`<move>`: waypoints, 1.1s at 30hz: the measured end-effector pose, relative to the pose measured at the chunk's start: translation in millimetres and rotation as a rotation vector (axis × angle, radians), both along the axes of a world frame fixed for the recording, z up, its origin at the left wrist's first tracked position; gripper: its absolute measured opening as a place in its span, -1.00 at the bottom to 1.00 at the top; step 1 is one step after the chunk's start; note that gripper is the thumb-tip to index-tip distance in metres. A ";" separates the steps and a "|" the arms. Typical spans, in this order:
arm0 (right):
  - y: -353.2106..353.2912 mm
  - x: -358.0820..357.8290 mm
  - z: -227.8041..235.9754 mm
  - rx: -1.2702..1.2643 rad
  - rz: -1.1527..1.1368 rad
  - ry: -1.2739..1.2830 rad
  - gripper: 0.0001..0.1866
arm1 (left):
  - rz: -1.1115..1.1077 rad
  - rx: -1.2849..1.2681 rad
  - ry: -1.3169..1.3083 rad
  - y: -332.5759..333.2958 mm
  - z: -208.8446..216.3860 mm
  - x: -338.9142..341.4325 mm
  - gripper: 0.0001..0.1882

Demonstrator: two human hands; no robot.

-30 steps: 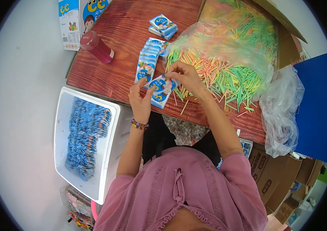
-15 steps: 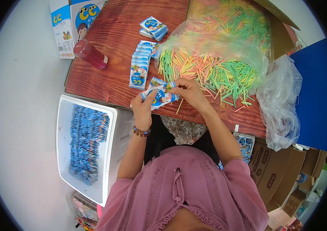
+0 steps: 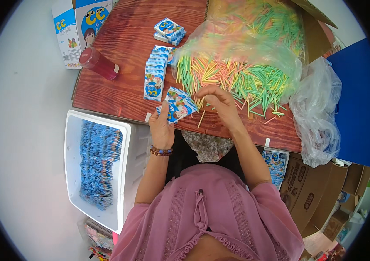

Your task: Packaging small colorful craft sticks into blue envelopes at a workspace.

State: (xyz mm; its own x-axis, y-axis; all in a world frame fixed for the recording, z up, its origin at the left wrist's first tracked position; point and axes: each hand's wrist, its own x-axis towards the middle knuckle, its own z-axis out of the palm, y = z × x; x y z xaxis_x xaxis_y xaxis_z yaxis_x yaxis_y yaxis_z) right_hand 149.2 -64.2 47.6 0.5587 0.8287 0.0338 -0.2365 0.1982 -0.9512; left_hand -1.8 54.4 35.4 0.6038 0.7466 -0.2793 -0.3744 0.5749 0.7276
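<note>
My left hand [image 3: 162, 128] is closed on a few small blue-and-white candy packets [image 3: 180, 105] at the table's near edge, its thumb on top of them. My right hand [image 3: 219, 104] hovers just right of the packets, fingers bent and apart, with nothing visible in it. Behind my right hand, thin pink, yellow and green candy sticks [image 3: 263, 89] spill from a large clear plastic bag [image 3: 237, 52]. To the left, an overlapping row of similar packets [image 3: 154, 76] lies on the table, with a small stack of packets [image 3: 169, 31] beyond.
The reddish wooden table [image 3: 124, 39] also holds a jar of dark pink contents [image 3: 99, 64]. At left, a white foam box [image 3: 126, 130] is packed with blue packets. Crumpled clear plastic [image 3: 317, 113] hangs over the right edge, above cardboard boxes [image 3: 309, 187].
My right hand has let go of the packet and moved right, toward the candy sticks. My left hand still holds the packets, now fanned out.
</note>
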 end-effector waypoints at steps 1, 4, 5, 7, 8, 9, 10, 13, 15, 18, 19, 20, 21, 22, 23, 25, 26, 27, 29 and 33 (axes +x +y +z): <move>-4.1 1.4 3.8 0.073 0.002 -0.042 -0.89 | 0.005 -0.021 -0.013 0.1 -0.3 -0.2 -0.78; -7.9 -3.1 17.3 0.017 0.119 -0.391 -0.72 | -0.052 -0.040 0.017 -0.1 -2.3 -1.1 -0.75; -6.7 -7.7 23.1 -0.069 0.150 -0.436 -0.68 | -0.047 -0.041 0.020 -0.6 -1.4 -2.0 -0.75; -4.2 -7.5 17.7 -0.043 0.144 -0.624 -0.63 | -0.082 -0.069 -0.018 -4.2 4.9 0.7 -0.72; -5.2 -9.8 18.4 -0.064 0.139 -0.475 -0.63 | -0.081 -0.071 -0.018 -5.1 3.6 1.0 -0.72; -5.8 -10.5 21.2 -0.083 0.130 -0.328 -0.63 | -0.073 -0.072 -0.015 -5.7 3.5 2.0 -0.72; -6.1 -9.4 20.2 -0.083 0.130 -0.330 -0.63 | -0.065 -0.074 -0.012 -6.0 3.2 2.6 -0.71; -7.5 -7.7 9.6 0.015 0.001 -0.278 -0.66 | -0.074 -0.037 -0.007 -6.2 -1.1 2.1 -0.71; -7.7 -8.7 5.9 -0.050 0.107 -0.375 -0.69 | -0.054 -0.028 0.003 -7.6 -2.5 4.3 -0.72; -5.6 -11.4 12.0 -0.009 0.006 -0.519 -0.72 | -0.036 0.004 0.011 -8.7 -5.2 6.5 -0.72; -6.0 -9.8 10.3 -0.010 0.007 -0.519 -0.72 | -0.038 0.029 0.008 -9.2 -5.7 6.9 -0.73; -6.7 -7.1 7.3 -0.004 -0.033 -0.541 -0.72 | -0.037 0.028 0.008 -10.0 -5.8 7.3 -0.73; -7.0 -5.6 5.8 0.001 -0.074 -0.563 -0.72 | -0.025 0.029 0.006 -10.4 -5.7 7.6 -0.74; -7.4 -5.6 5.7 0.001 -0.073 -0.563 -0.72 | -0.012 0.030 0.003 -10.6 -5.5 7.6 -0.75; -7.8 -5.9 5.7 -0.017 -0.038 -0.538 -0.74 | -0.012 0.030 0.003 -10.1 -7.0 6.7 -0.75; -8.6 -5.6 2.5 -0.039 -0.007 -0.513 -0.75 | 0.000 0.080 0.038 -10.3 -10.0 4.7 -0.78; -7.9 -4.6 -4.1 -0.029 -0.009 -0.482 -0.78 | -0.002 0.079 0.037 -11.4 -10.7 4.8 -0.78; -6.7 -4.7 -6.0 -0.019 -0.008 -0.449 -0.80 | 0.005 0.110 0.031 -13.2 -10.8 5.2 -0.78; -4.6 -9.0 -6.4 -0.065 -0.013 -0.276 -0.84 | 0.012 0.141 0.024 -16.8 -11.7 5.7 -0.79; -3.2 -14.4 -5.3 -0.150 0.024 -0.149 -0.87 | -0.015 0.206 0.062 -20.1 -15.8 3.4 -0.82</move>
State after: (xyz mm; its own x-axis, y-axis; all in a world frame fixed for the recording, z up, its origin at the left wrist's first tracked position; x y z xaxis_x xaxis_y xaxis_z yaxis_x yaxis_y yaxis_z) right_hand 134.9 -67.4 42.3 0.5371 0.8435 -0.0099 -0.0942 0.0483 -0.9944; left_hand 1.6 34.3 19.6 0.6020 0.7826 -0.1586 -0.3177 0.4169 0.8516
